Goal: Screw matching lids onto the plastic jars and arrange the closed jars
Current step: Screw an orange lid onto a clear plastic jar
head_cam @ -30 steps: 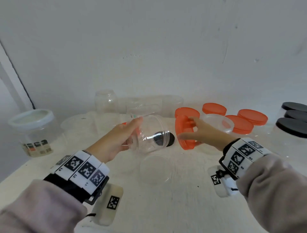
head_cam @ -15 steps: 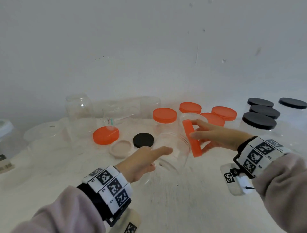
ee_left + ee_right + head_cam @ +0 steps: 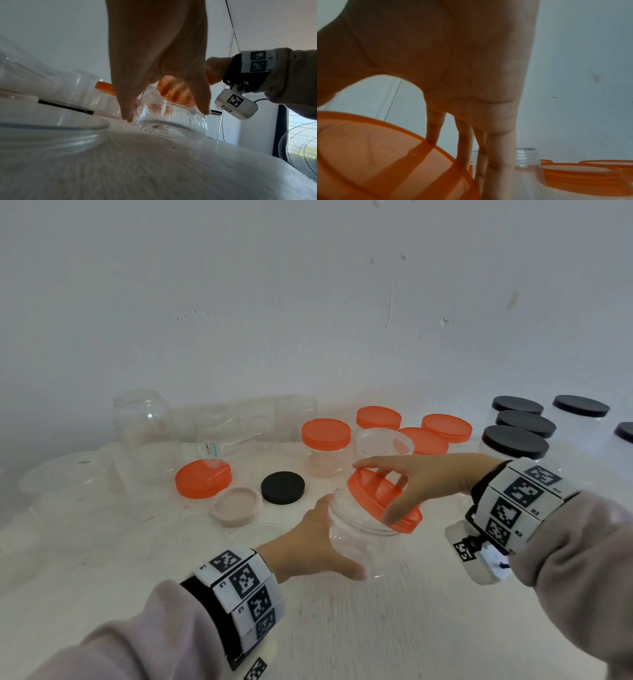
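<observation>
A clear plastic jar (image 3: 356,542) stands upright near the middle of the white table (image 3: 342,638). My left hand (image 3: 315,546) grips its side with thumb and fingers around the wall; the jar (image 3: 169,121) shows between them in the left wrist view. My right hand (image 3: 404,484) holds an orange lid (image 3: 380,501) tilted over the jar's mouth, fingers on the far rim and thumb on the near rim. In the right wrist view the lid (image 3: 382,159) fills the lower left under my fingers (image 3: 500,155).
Behind stand several orange-lidded jars (image 3: 325,446) and one open jar (image 3: 383,443); black-lidded jars (image 3: 513,443) are at the right. A loose orange lid (image 3: 202,477), a beige lid (image 3: 236,505) and a black lid (image 3: 282,487) lie left of centre. Clear jars (image 3: 140,419) crowd the back left.
The jar went from lying sideways in my left hand to standing on the table. My right hand brought the orange lid from upright beside the mouth to tilted on top of it.
</observation>
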